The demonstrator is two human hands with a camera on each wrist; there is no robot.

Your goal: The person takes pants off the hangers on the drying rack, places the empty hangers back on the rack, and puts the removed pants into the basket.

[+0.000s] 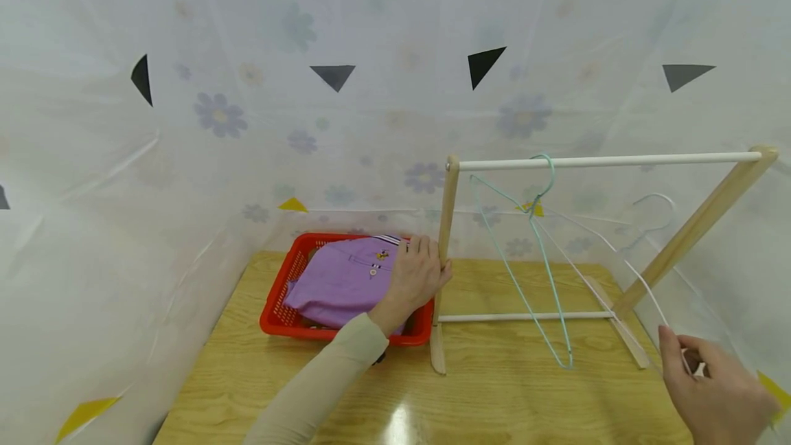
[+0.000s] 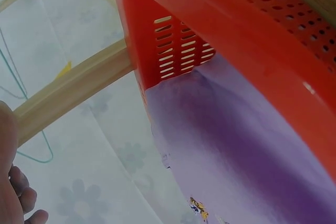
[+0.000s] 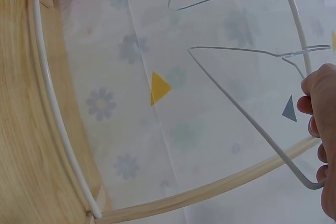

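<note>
My left hand (image 1: 415,279) grips the left wooden post (image 1: 449,208) of a small clothes rack. That same post (image 2: 76,90) runs from the hand toward the basket in the left wrist view. At the right, my right hand (image 1: 711,383) pinches a white wire hanger (image 1: 643,280) by its lower corner; in the head view its hook appears below the rack's white top bar (image 1: 649,159). A mint-green hanger (image 1: 546,253) hangs from that bar by its hook. Beside the left hand, a folded lilac shirt (image 1: 342,280) with a collar lies in a red plastic basket (image 1: 290,330).
The rack and basket stand on a wood-grain table (image 1: 395,390). A white lower bar (image 1: 525,317) joins the rack's feet, and the right post (image 1: 692,225) slants outward. Behind hangs a pale flowered sheet (image 1: 371,136) with black and yellow triangles.
</note>
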